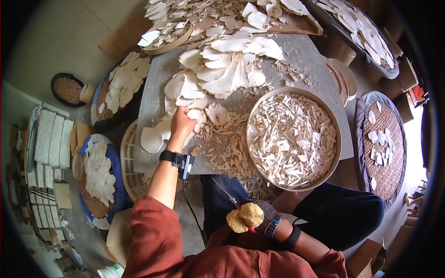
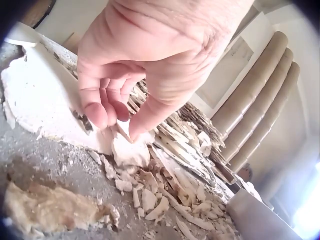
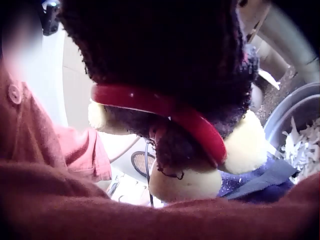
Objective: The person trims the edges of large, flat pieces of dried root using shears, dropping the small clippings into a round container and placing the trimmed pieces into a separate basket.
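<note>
My left hand [image 1: 182,122] is over the left part of the grey tabletop [image 1: 296,51], pinching a pale, brittle-looking white slice [image 2: 131,151] between thumb and fingers. Under and beside it are larger flat white slices [image 2: 45,95] and broken bits [image 2: 155,200]. Low over my lap, my right hand [image 1: 269,218], in a dark knit glove, grips red-handled scissors [image 1: 225,191] whose thin metal blades point up and left. Yellow foam pieces [image 1: 245,217] sit around the handles and fingers. The gloved fingers are partly hidden by the foam.
A round tray [image 1: 337,139] full of cut white strips stands at the table's right front. Behind my left hand rises a heap of broad white slices [image 1: 227,65]. More slices lie on round trays around the table, and a slatted plastic basket [image 1: 129,155] sits at left.
</note>
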Motion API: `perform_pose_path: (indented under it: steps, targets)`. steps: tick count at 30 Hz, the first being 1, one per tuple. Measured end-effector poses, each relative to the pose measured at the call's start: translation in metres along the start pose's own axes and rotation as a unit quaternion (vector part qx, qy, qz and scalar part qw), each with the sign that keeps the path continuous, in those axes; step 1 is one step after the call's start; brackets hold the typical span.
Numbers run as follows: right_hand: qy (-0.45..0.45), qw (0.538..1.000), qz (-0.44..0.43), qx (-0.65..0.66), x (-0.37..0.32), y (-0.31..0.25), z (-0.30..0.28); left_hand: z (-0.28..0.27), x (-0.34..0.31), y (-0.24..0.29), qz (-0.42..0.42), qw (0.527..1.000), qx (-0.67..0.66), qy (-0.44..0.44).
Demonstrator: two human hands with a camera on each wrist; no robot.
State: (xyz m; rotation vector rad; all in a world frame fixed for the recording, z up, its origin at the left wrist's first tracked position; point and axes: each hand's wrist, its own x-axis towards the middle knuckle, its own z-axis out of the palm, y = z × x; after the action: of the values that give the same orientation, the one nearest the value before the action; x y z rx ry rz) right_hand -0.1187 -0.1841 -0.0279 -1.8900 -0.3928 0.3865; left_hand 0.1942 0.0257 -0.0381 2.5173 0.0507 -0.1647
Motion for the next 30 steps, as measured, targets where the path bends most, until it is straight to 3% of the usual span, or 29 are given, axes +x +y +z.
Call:
perform_pose_path:
  steps: [4, 5, 15, 18, 19, 21, 22, 23, 25, 28, 30]
  targets:
    - [0.011, 0.995, 0.040, 0.088, -0.006, 0.009, 0.006, -0.003, 0.012, -0.010, 0.025, 0.998, 0.003, -0.060]
    - [0.006, 0.996, 0.045, 0.072, -0.009, 0.011, 0.005, -0.001, 0.009, -0.009, 0.057, 0.997, 0.058, -0.015]
    - [-0.001, 0.999, 0.001, 0.033, -0.008, 0.005, 0.004, 0.000, -0.003, 0.010, 0.134, 0.983, 0.119, 0.044]
    - [-0.001, 1.000, 0.008, 0.003, -0.007, -0.005, -0.005, -0.010, 0.010, -0.008, 0.101, 0.994, 0.015, -0.046]
    - [0.000, 1.000, 0.011, -0.011, -0.005, -0.006, -0.009, -0.021, 0.000, 0.000, 0.047, 0.990, -0.092, -0.092]
    - [0.038, 0.983, 0.054, 0.174, -0.006, 0.020, 0.009, -0.046, -0.037, 0.018, 0.041, 0.962, -0.228, -0.145]
    - [0.012, 0.994, 0.037, 0.103, -0.002, 0.024, 0.007, -0.054, -0.058, 0.025, 0.034, 0.944, -0.285, -0.165]
    - [-0.011, 0.999, 0.016, 0.033, 0.001, 0.029, 0.006, -0.059, -0.085, 0.040, 0.012, 0.912, -0.373, -0.171]
    - [0.037, 0.934, 0.083, 0.346, 0.009, 0.038, 0.024, -0.050, -0.129, 0.047, -0.034, 0.858, -0.484, -0.166]
    - [0.104, 0.951, 0.014, 0.292, 0.020, 0.053, 0.044, -0.017, -0.183, 0.067, -0.077, 0.806, -0.583, -0.073]
    - [0.130, 0.968, -0.050, 0.211, 0.021, 0.056, 0.045, 0.002, -0.202, 0.068, -0.088, 0.789, -0.606, -0.056]
